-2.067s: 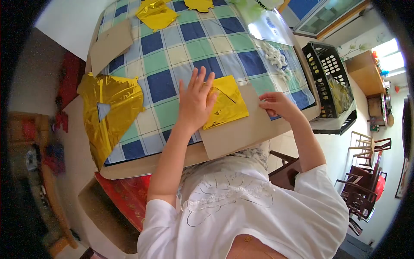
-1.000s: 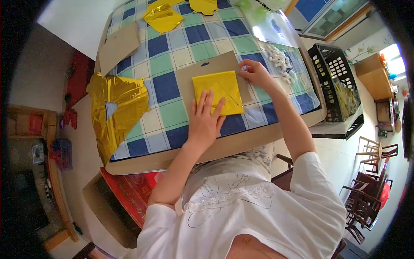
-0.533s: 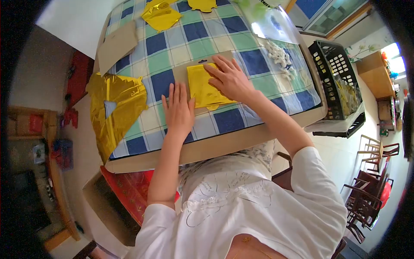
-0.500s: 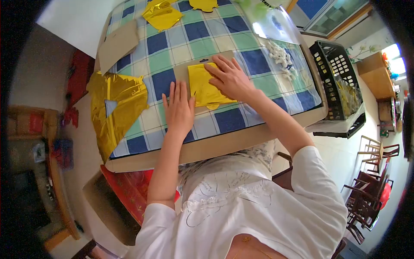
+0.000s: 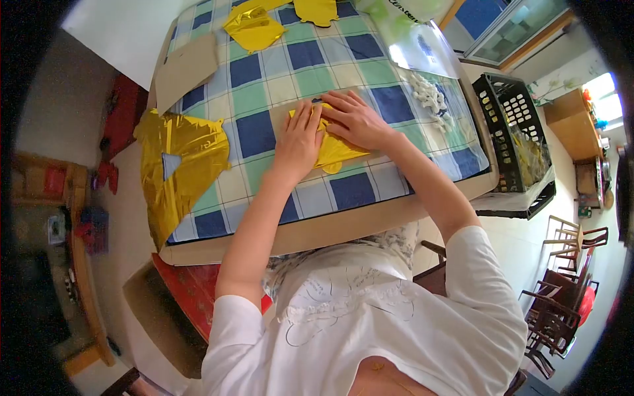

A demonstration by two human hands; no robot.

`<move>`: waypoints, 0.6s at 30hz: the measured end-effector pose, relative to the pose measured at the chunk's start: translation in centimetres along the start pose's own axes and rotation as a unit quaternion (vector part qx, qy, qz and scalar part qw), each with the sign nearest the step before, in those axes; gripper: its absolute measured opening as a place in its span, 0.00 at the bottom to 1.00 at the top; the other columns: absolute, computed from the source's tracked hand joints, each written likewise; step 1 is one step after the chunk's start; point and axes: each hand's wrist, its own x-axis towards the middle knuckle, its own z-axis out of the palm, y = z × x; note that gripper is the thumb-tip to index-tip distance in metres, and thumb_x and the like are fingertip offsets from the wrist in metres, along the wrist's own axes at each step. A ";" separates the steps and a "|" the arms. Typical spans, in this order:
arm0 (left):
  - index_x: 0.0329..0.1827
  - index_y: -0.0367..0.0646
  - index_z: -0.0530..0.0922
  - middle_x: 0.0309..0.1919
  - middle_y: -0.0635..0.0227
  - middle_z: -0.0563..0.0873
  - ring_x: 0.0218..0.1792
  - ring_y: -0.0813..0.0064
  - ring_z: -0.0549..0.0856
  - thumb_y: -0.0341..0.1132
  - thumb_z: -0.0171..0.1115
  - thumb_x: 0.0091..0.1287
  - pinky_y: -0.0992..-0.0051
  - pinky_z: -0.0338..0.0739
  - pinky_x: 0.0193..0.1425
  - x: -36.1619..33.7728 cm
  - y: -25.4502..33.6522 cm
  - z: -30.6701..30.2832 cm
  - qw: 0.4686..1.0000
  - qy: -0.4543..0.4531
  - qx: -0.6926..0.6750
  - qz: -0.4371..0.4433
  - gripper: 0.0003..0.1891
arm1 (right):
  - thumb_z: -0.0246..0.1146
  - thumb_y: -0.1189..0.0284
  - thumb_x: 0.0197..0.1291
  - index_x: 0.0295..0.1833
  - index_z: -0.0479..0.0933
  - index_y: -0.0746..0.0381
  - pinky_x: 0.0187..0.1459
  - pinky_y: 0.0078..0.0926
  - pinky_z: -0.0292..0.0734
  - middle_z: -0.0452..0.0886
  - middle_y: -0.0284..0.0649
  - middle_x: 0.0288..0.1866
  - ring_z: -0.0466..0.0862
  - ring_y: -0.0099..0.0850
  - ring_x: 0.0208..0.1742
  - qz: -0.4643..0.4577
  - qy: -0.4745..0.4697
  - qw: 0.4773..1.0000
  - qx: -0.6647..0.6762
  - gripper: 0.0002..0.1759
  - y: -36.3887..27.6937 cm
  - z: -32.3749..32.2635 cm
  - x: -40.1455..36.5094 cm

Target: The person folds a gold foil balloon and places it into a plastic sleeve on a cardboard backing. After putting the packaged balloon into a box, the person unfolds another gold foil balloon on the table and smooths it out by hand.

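Observation:
Under both my hands is a folded piece of shiny gold foil [image 5: 338, 153], lying on a piece of brown cardboard [image 5: 280, 119] with a dark hang hole at its far edge. My left hand [image 5: 297, 144] lies flat on the foil's left side, fingers stretched away from me. Flat across its upper right part is my right hand [image 5: 360, 123], with the fingertips of both hands close together. Much of the foil is covered by the hands, and a small rounded tab sticks out at its near edge.
A large gold foil piece [image 5: 188, 155] hangs over the left edge of the checked tablecloth [image 5: 247, 69]. Further back are a cardboard sheet [image 5: 187, 71] and more gold foil [image 5: 254, 30]. White stringy material [image 5: 428, 96] lies at right, near a black crate [image 5: 512, 132].
My left hand has moved right and away from me, from the foil's left edge onto the foil. My right hand has shifted slightly and still rests on it.

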 end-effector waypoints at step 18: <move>0.74 0.44 0.62 0.75 0.59 0.62 0.76 0.62 0.60 0.43 0.46 0.76 0.53 0.52 0.77 0.6 -2.8 -1.8 0.999 -0.047 0.015 -0.013 0.26 | 0.56 0.60 0.68 0.66 0.70 0.56 0.73 0.50 0.55 0.68 0.45 0.71 0.64 0.42 0.74 0.082 0.015 0.996 -0.021 0.24 -1.5 0.6 -2.0</move>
